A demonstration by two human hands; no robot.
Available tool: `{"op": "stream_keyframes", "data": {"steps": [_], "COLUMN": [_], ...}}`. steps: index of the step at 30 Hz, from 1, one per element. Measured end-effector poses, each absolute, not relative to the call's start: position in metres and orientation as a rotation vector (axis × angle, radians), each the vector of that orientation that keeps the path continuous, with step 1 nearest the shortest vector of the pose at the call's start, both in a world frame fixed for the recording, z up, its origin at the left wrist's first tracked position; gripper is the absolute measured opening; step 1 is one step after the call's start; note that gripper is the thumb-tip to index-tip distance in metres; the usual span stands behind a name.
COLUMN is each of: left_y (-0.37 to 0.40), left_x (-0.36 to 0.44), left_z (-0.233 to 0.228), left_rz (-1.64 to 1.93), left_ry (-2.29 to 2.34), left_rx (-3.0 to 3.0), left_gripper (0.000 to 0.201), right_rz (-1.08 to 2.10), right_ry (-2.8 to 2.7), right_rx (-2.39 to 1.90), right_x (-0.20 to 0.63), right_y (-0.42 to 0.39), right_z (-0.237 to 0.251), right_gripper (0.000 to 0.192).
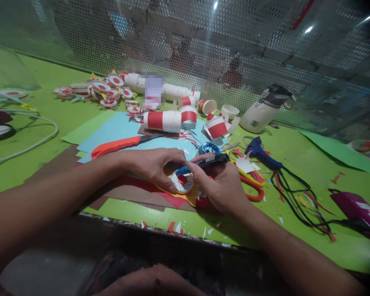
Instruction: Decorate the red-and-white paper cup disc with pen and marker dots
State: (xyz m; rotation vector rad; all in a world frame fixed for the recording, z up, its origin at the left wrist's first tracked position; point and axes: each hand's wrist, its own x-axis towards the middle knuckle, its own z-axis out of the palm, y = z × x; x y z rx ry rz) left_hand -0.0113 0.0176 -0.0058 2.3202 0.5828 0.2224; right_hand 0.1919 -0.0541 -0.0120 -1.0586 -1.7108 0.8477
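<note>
Right hand (223, 187), just right of centre: grip clamped on a black marker (210, 161), tip end over a dotted disc (183, 181), centre of frame. Left hand (152, 164), left of centre: grip clamped on the disc's rim. Counter (320, 174): paper cups (163, 122) above centre, glue gun (260, 153) centre right

A glue gun (262, 154), paper cups (162, 121) and scraps (172, 227) show a craft workshop.

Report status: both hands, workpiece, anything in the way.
Left hand holding round white disc, blue-dotted, red-centred. Right hand gripping black-barrelled marker, blue end at disc. Orange loop handle close beside right hand, clear of disc.
</note>
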Motion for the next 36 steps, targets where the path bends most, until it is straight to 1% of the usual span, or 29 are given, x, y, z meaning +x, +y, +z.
{"op": "stream_keyframes", "data": {"steps": [9, 20, 23, 27, 31, 36], "left_y": [0.0198, 0.0211, 0.0214, 0.0196, 0.0179, 0.0192], "left_x": [-0.0134, -0.0151, -0.0158, -0.0148, -0.0137, -0.0139], "left_z": [-0.0106, -0.0129, -0.0140, -0.0121, -0.0092, -0.0100], "left_rz": [0.230, 0.231, 0.229, 0.222, 0.202, 0.215], "left_ry": [0.573, 0.582, 0.588, 0.616, 0.637, 0.625], "left_rx": [2.316, 2.297, 2.291, 2.295, 2.336, 2.339], "left_gripper": [0.036, 0.041, 0.044, 0.045, 0.045, 0.044], "right_rz": [0.693, 0.677, 0.721, 0.770, 0.751, 0.711], "right_ry": [-1.721, -1.731, -1.699, -1.575, -1.476, -1.550], "right_rx": [-1.094, -1.097, -1.105, -1.105, -1.101, -1.115], "right_x": [0.1910, 0.1898, 0.1893, 0.1901, 0.1916, 0.1920], "right_y": [-0.0536, -0.0550, -0.0553, -0.0566, -0.0576, -0.0559], "right_z": [-0.0173, -0.0159, -0.0159, -0.0127, -0.0086, -0.0106], "right_gripper": [0.014, 0.021, 0.020, 0.024, 0.022, 0.021]}}
